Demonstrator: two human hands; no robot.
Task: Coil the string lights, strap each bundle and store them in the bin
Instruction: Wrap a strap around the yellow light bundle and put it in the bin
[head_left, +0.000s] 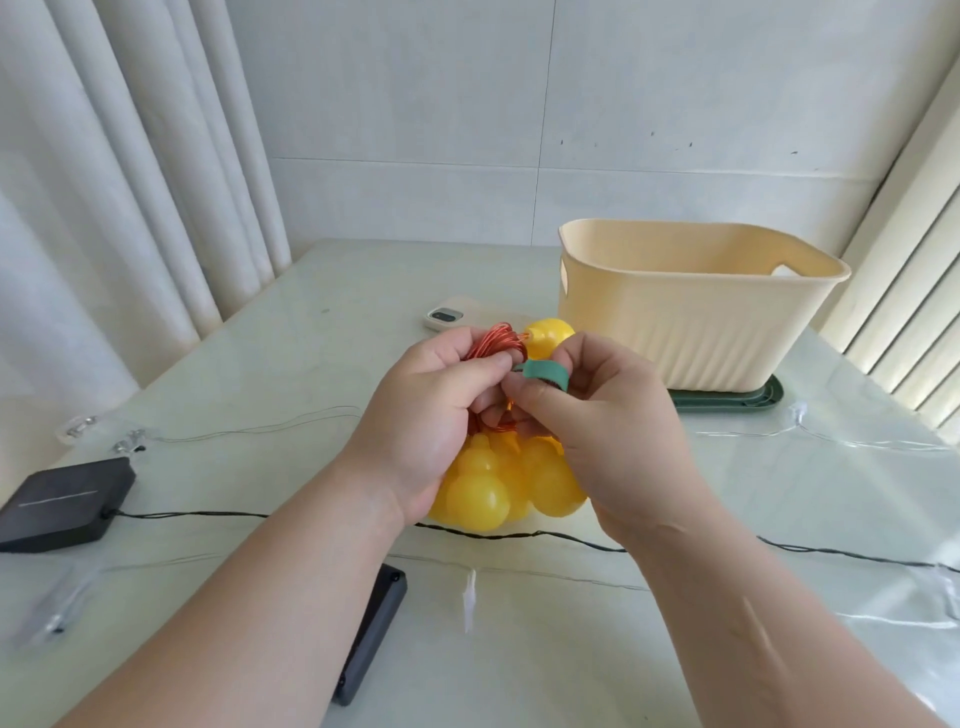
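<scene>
Between the two hands, held above the middle of the worktop (311, 322), is a coiled bundle of string lights (498, 488). Its yellow gourd-shaped bulbs hang in a cluster under both palms, one more bulb peeks out above the fingers, and loops of orange copper wire (493, 340) rise over the knuckles.

The left hand (431, 415) has its fingers curled round the wire loops, with the thumb pressed across them. The right hand (608, 431) touches it fingertip to fingertip and pinches a green strap (543, 373), which lies over its forefinger and runs to the wire.

Beyond the right hand stands a cream plastic bin (691, 306) with ribbed sides, set on a dark green lid (727, 397). What the bin holds cannot be made out. Just beyond the left hand's fingers a phone (447, 314) lies camera side up.

Below the wrists a black cable (519, 535) crosses the worktop from side to side. Far out to the left of the left hand it joins a flat black box (67, 501). Under the left forearm lies a narrow dark battery case (371, 639).

Thin clear wire strands (260, 428) with small clear lamps trail over the worktop on both sides of the hands. White curtains (130, 156) hang behind, to the left.
</scene>
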